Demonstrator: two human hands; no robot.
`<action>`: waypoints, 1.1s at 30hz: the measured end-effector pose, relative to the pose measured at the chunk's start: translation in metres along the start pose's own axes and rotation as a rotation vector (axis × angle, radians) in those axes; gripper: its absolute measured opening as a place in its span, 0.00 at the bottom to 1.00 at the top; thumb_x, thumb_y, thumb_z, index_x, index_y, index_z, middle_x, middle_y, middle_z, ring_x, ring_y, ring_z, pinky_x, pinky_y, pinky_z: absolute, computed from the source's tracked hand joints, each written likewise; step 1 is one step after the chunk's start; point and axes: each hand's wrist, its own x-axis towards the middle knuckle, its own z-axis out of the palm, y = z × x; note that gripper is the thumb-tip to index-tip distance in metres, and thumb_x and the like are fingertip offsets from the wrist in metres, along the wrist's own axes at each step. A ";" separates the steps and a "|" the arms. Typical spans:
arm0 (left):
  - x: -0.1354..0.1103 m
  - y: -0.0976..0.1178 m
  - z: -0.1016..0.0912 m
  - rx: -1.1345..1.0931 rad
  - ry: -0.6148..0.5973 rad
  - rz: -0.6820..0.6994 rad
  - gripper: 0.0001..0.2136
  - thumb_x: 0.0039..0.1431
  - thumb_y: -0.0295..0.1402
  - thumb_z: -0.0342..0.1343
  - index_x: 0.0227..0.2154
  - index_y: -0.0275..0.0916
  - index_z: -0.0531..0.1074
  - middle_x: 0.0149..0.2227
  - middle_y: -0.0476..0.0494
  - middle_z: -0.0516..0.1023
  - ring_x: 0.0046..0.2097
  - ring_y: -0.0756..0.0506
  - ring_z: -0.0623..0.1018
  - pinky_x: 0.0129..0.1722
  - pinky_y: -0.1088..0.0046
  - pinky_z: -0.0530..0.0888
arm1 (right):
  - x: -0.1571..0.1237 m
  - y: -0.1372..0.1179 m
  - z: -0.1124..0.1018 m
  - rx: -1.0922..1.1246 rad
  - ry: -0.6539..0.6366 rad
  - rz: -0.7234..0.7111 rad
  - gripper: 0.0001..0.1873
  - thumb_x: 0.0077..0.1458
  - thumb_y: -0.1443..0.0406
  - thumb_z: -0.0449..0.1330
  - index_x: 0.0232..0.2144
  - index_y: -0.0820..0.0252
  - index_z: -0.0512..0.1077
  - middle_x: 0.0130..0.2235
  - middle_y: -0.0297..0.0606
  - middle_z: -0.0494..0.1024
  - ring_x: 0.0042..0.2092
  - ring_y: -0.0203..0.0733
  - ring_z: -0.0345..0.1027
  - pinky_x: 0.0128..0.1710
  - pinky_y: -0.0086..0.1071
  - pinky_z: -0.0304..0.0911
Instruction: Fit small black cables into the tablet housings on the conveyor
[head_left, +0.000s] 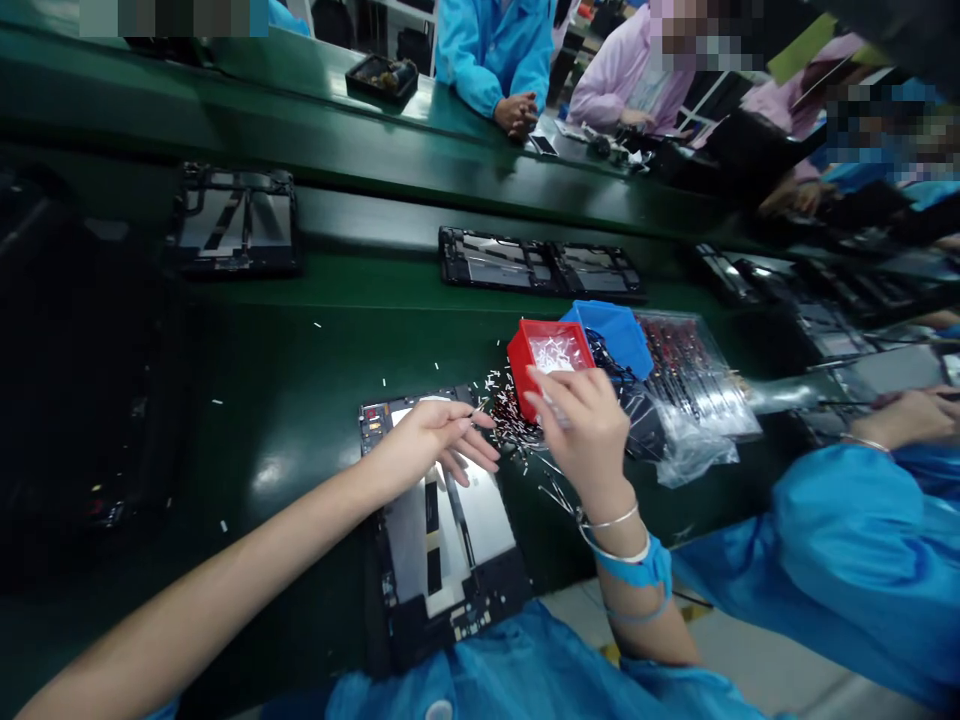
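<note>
My left hand (pixel 442 440) is over the upper part of an opened tablet (pixel 487 515), its thumb and forefinger close together at a tiny dark piece I cannot make out. The other fingers are stretched out. The tablet lies in front of me with its silver inner plate and dark circuit parts showing. My right hand (pixel 589 425) hangs at the front of a red bin (pixel 519 355), fingers curled, with a gap between thumb and forefinger; nothing shows between them. Small white pieces (pixel 553 352) fill the bin. Beside it is a pile of small white-and-dark wired parts (pixel 514 420).
A blue bin (pixel 615 330) of dark cables adjoins the red one. Right of it lies a clear bag of wired parts (pixel 694 370). More opened tablets (pixel 240 220) sit along the green bench (pixel 315 420). A co-worker's sleeve (pixel 847 530) is close on the right.
</note>
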 end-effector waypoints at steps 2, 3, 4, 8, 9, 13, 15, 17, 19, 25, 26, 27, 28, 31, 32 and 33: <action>-0.001 0.000 0.001 -0.023 -0.045 -0.026 0.10 0.60 0.31 0.50 0.39 0.29 0.69 0.31 0.34 0.80 0.32 0.42 0.82 0.22 0.76 0.75 | 0.000 -0.010 0.002 0.092 -0.049 -0.094 0.10 0.57 0.70 0.58 0.42 0.61 0.75 0.32 0.40 0.78 0.34 0.41 0.65 0.30 0.33 0.65; -0.002 0.000 0.003 -0.036 -0.069 -0.036 0.10 0.60 0.31 0.50 0.38 0.29 0.69 0.31 0.34 0.80 0.32 0.42 0.82 0.21 0.76 0.75 | 0.000 -0.015 0.004 0.134 -0.052 -0.122 0.09 0.57 0.71 0.58 0.40 0.62 0.76 0.32 0.40 0.78 0.35 0.41 0.65 0.30 0.32 0.65; -0.003 0.000 0.004 -0.050 -0.094 -0.043 0.09 0.59 0.31 0.51 0.38 0.29 0.69 0.31 0.33 0.80 0.33 0.41 0.82 0.21 0.76 0.75 | 0.000 -0.019 0.005 0.174 -0.043 -0.138 0.08 0.56 0.72 0.58 0.37 0.62 0.76 0.32 0.40 0.78 0.35 0.41 0.65 0.30 0.32 0.65; -0.019 0.007 0.004 -0.066 -0.142 -0.020 0.11 0.58 0.32 0.53 0.39 0.29 0.70 0.33 0.33 0.80 0.34 0.40 0.82 0.21 0.75 0.74 | 0.000 -0.031 0.005 0.350 -0.011 -0.121 0.08 0.54 0.75 0.58 0.29 0.62 0.76 0.30 0.41 0.78 0.34 0.40 0.66 0.32 0.33 0.66; -0.028 0.009 0.001 -0.046 -0.125 -0.004 0.12 0.58 0.33 0.53 0.40 0.29 0.70 0.34 0.32 0.80 0.35 0.40 0.82 0.22 0.75 0.74 | 0.000 -0.034 0.004 0.396 -0.016 -0.093 0.08 0.54 0.75 0.59 0.29 0.62 0.76 0.30 0.40 0.78 0.34 0.40 0.67 0.32 0.34 0.67; -0.079 0.009 -0.016 0.130 0.102 0.102 0.14 0.61 0.37 0.51 0.44 0.32 0.72 0.35 0.36 0.80 0.36 0.41 0.82 0.23 0.75 0.75 | -0.006 -0.056 0.001 0.692 -0.153 0.125 0.09 0.54 0.72 0.61 0.29 0.55 0.78 0.27 0.34 0.78 0.32 0.37 0.69 0.32 0.34 0.66; -0.108 -0.004 -0.025 0.324 0.374 0.210 0.14 0.62 0.37 0.51 0.46 0.36 0.72 0.37 0.40 0.81 0.38 0.43 0.81 0.28 0.75 0.76 | -0.012 -0.074 0.003 0.917 -0.297 0.310 0.07 0.52 0.71 0.63 0.29 0.53 0.79 0.27 0.31 0.78 0.30 0.36 0.69 0.31 0.33 0.66; -0.130 -0.026 -0.032 0.596 0.663 0.354 0.12 0.63 0.35 0.51 0.47 0.39 0.72 0.40 0.44 0.80 0.42 0.45 0.80 0.35 0.74 0.77 | -0.017 -0.091 0.007 1.104 -0.463 0.513 0.08 0.48 0.69 0.66 0.33 0.53 0.79 0.25 0.29 0.77 0.27 0.34 0.67 0.28 0.31 0.64; -0.143 -0.052 -0.038 0.888 0.807 0.509 0.11 0.62 0.30 0.52 0.46 0.39 0.72 0.42 0.44 0.80 0.45 0.45 0.79 0.42 0.73 0.76 | -0.021 -0.106 0.013 1.193 -0.601 0.660 0.13 0.44 0.68 0.68 0.37 0.55 0.78 0.24 0.28 0.76 0.26 0.33 0.65 0.26 0.30 0.63; -0.144 -0.101 -0.042 1.471 0.617 0.805 0.15 0.58 0.22 0.53 0.48 0.30 0.71 0.47 0.34 0.78 0.47 0.41 0.78 0.45 0.67 0.77 | -0.029 -0.125 0.028 1.046 -0.697 0.674 0.12 0.46 0.68 0.65 0.37 0.58 0.76 0.24 0.28 0.72 0.25 0.30 0.62 0.25 0.27 0.59; -0.144 -0.102 -0.041 1.520 0.588 0.810 0.15 0.59 0.22 0.52 0.48 0.30 0.71 0.48 0.34 0.77 0.47 0.40 0.78 0.44 0.65 0.77 | -0.031 -0.127 0.028 1.002 -0.695 0.643 0.12 0.47 0.69 0.64 0.37 0.58 0.76 0.24 0.28 0.72 0.25 0.30 0.61 0.25 0.26 0.58; -0.143 -0.103 -0.041 1.562 0.560 0.804 0.15 0.59 0.23 0.51 0.49 0.31 0.71 0.48 0.34 0.77 0.47 0.39 0.78 0.43 0.64 0.77 | -0.032 -0.128 0.029 0.963 -0.690 0.616 0.11 0.48 0.69 0.63 0.37 0.58 0.76 0.24 0.28 0.72 0.25 0.30 0.61 0.25 0.26 0.58; -0.143 -0.103 -0.040 1.597 0.527 0.787 0.16 0.59 0.23 0.49 0.49 0.32 0.71 0.49 0.34 0.77 0.47 0.38 0.78 0.41 0.63 0.77 | -0.034 -0.128 0.029 0.932 -0.683 0.595 0.11 0.49 0.69 0.62 0.37 0.59 0.75 0.24 0.29 0.72 0.25 0.30 0.61 0.25 0.26 0.58; -0.144 -0.104 -0.039 1.659 0.454 0.718 0.19 0.58 0.21 0.46 0.51 0.34 0.71 0.51 0.34 0.75 0.49 0.37 0.77 0.41 0.62 0.76 | -0.038 -0.130 0.029 0.869 -0.654 0.570 0.09 0.49 0.68 0.62 0.36 0.59 0.75 0.24 0.29 0.72 0.26 0.31 0.62 0.26 0.27 0.58; -0.144 -0.105 -0.038 1.662 0.444 0.704 0.19 0.58 0.21 0.46 0.51 0.35 0.71 0.52 0.34 0.75 0.50 0.37 0.77 0.42 0.62 0.76 | -0.038 -0.130 0.029 0.855 -0.650 0.569 0.09 0.49 0.68 0.62 0.36 0.58 0.75 0.25 0.29 0.73 0.26 0.31 0.62 0.26 0.27 0.58; -0.144 -0.105 -0.038 1.660 0.442 0.695 0.20 0.58 0.21 0.46 0.51 0.35 0.71 0.52 0.34 0.74 0.50 0.37 0.77 0.43 0.61 0.75 | -0.039 -0.130 0.029 0.845 -0.649 0.568 0.08 0.49 0.68 0.62 0.36 0.58 0.75 0.25 0.29 0.73 0.26 0.31 0.62 0.26 0.27 0.58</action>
